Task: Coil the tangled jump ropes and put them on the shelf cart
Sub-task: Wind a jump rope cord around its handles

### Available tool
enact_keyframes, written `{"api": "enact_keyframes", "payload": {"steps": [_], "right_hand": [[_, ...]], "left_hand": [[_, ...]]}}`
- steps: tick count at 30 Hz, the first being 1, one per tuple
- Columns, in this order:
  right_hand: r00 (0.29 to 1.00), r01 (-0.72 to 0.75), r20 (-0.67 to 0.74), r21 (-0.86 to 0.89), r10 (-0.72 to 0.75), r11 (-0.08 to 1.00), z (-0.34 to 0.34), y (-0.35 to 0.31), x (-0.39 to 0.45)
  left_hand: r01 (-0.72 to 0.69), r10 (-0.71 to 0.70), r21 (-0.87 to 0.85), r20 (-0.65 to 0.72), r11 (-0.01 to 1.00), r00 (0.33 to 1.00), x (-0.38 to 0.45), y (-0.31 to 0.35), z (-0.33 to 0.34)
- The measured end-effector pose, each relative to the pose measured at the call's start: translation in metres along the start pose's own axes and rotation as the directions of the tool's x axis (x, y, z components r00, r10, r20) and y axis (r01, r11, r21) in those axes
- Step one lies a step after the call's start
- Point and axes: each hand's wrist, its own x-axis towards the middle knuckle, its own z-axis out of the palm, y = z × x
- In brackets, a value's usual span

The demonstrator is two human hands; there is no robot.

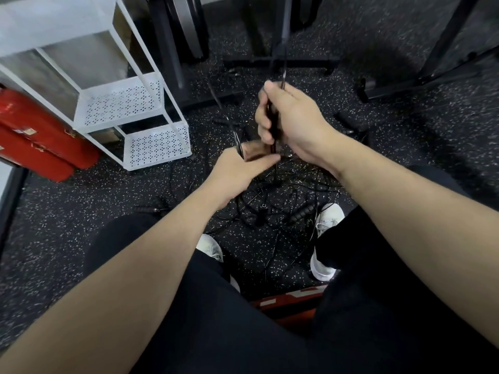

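While most of the tangled jump ropes (272,209) are still lying in a heap on the speckled floor (81,225) between our white shoes (328,238), we are working on just one of them. Our right hand (289,122) is closing its fingers around a black handle (272,125) held upright, with a loop of cord rising above the fist. Our left hand (237,168), blurred, is sitting just below it; its thumb and fingers appear to be pinching cord, though we cannot tell for sure. We are judging the task as barely begun: no finished coil is showing anywhere, and the visible perforated trays of the white shelf cart (121,101), standing near on the left, are holding nothing. Two red cylinders (40,136) are lying beside the cart.
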Motion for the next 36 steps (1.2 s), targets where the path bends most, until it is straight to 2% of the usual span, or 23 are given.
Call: {"api": "enact_keyframes", "payload": {"steps": [3, 6, 8, 10, 11, 13, 14, 17, 20, 21, 23, 25, 32, 36], "right_hand": [[0.998, -0.042, -0.043, 0.143, 0.049, 0.989, 0.000, -0.005, 0.000], [0.993, -0.076, -0.069, 0.198, 0.091, 0.977, 0.000, -0.004, 0.000], [0.992, -0.084, -0.071, 0.221, 0.102, 0.972, 0.000, -0.003, 0.001], [0.991, -0.125, -0.045, 0.074, 0.128, 0.989, -0.009, 0.003, 0.004], [0.989, -0.145, -0.015, -0.095, 0.144, 0.985, -0.015, 0.009, 0.004], [0.978, -0.150, 0.066, -0.446, 0.200, 0.883, -0.028, 0.024, 0.001], [0.968, -0.132, 0.108, -0.549, 0.227, 0.825, -0.032, 0.027, -0.003], [0.945, -0.103, 0.161, -0.677, 0.283, 0.729, -0.040, 0.028, -0.009], [0.912, -0.095, 0.167, -0.803, 0.375, 0.589, -0.046, 0.027, -0.011], [0.896, -0.108, 0.163, -0.822, 0.412, 0.560, -0.048, 0.028, -0.011], [0.881, -0.175, 0.132, -0.802, 0.455, 0.571, -0.049, 0.027, -0.014], [0.901, -0.189, 0.108, -0.773, 0.420, 0.606, -0.050, 0.029, -0.013], [0.974, 0.004, 0.146, -0.775, 0.172, 0.633, -0.051, 0.032, -0.006], [0.969, -0.018, 0.140, -0.780, 0.202, 0.626, -0.057, 0.032, -0.005]], "left_hand": [[-0.040, 0.041, 0.060, -0.024, 0.997, 0.999, 0.002, 0.003, 0.005], [-0.108, 0.110, 0.163, -0.002, 0.981, 0.994, 0.002, 0.004, 0.006], [-0.125, 0.130, 0.140, -0.027, 0.982, 0.991, 0.001, 0.002, 0.006], [-0.071, 0.081, 0.086, -0.120, 0.994, 0.989, 0.001, 0.003, 0.006], [-0.043, 0.049, 0.042, -0.158, 0.998, 0.986, 0.001, 0.004, 0.006], [-0.007, -0.007, -0.063, -0.206, 0.998, 0.978, 0.002, 0.008, 0.005], [0.002, -0.028, -0.111, -0.229, 0.994, 0.973, 0.001, 0.011, 0.004], [-0.019, -0.038, -0.203, -0.274, 0.979, 0.961, -0.001, 0.010, 0.002], [-0.054, -0.044, -0.301, -0.308, 0.952, 0.951, -0.002, 0.012, -0.003], [-0.066, -0.053, -0.350, -0.320, 0.934, 0.946, -0.001, 0.014, -0.005], [-0.085, -0.063, -0.409, -0.337, 0.909, 0.939, -0.001, 0.018, -0.010], [-0.099, -0.061, -0.420, -0.351, 0.902, 0.934, -0.002, 0.020, -0.012], [-0.183, -0.108, -0.510, -0.489, 0.840, 0.865, 0.000, 0.021, -0.035], [-0.175, -0.119, -0.472, -0.530, 0.864, 0.840, 0.001, 0.018, -0.040]]}}
